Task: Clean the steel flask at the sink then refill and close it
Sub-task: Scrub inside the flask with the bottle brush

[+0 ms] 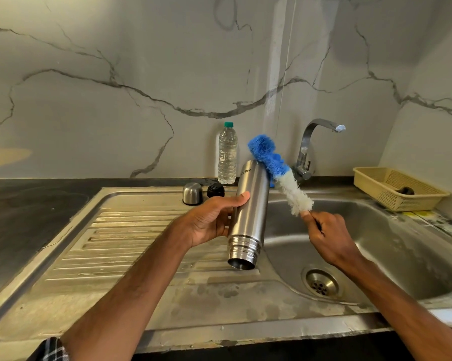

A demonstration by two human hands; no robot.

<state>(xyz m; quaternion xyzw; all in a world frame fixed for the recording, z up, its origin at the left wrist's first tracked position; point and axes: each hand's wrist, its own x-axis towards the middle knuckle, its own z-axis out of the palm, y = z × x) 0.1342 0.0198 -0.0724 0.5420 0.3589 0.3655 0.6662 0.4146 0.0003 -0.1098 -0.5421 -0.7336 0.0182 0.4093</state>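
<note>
Clasping left grip (pixel 209 225): silver cylindrical steel flask (pixel 251 212), mouth down
Pinching right grip (pixel 329 235): blue-and-white bristle bottle brush (pixel 279 173)

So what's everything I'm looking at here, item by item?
steel flask: one, silver, uncapped, over the sink edge
bottle brush: one, blue and white, above the basin
steel cap: one, silver, on the sink's back ledge
stopper: one, black, beside the cap
water bottle: one, clear, green-capped, by the wall
tap: one, chrome, behind the basin
basket: one, cream, right counter
sink: one, steel, drainboard left
left hand: one, grips the flask
right hand: one, grips the brush
</note>
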